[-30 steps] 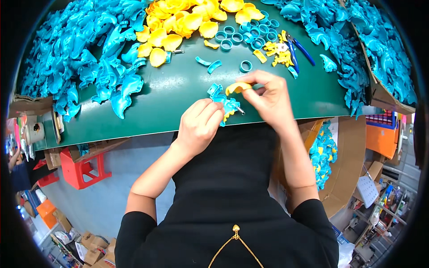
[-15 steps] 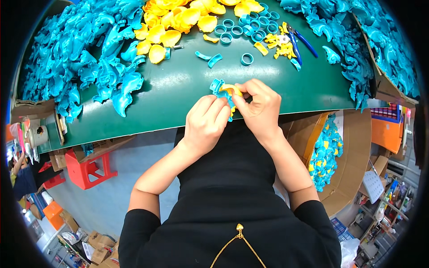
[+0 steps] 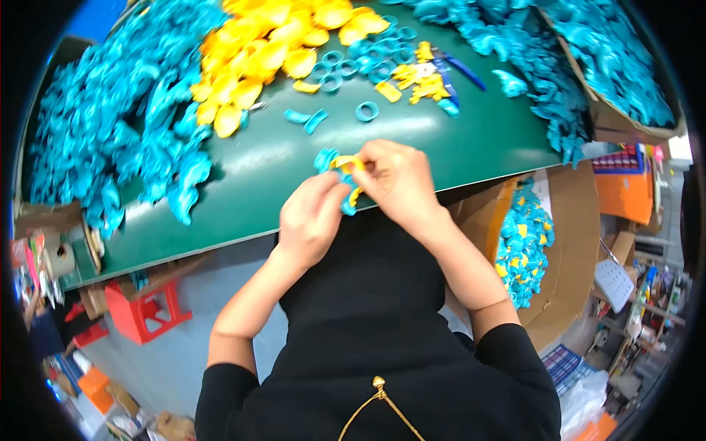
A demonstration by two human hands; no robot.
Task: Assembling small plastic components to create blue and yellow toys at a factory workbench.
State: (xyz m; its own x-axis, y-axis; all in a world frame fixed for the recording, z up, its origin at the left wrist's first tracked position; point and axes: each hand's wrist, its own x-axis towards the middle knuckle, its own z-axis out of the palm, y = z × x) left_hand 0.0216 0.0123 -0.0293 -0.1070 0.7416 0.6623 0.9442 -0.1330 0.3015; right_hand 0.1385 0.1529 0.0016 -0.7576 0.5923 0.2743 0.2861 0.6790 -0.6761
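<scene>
Teal-and-yellow plastic piece (image 3: pixel 341 170) is pinched between the fingertips of both hands at the near edge of the green table (image 3: pixel 471 140). Left hand (image 3: pixel 312 214) fingers are closed on its lower teal part; right hand (image 3: pixel 397 180) fingers are clamped over its yellow top, though the exact grip appears partly hidden. Loose teal rings (image 3: pixel 366 111) lie just beyond. Yellow petals (image 3: pixel 257 59) and teal shapes (image 3: pixel 125 140) are heaped further out.

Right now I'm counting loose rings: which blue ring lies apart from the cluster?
The lone blue ring on the green table, nearer the hands; the other rings crowd together beside the yellow pieces.
</scene>
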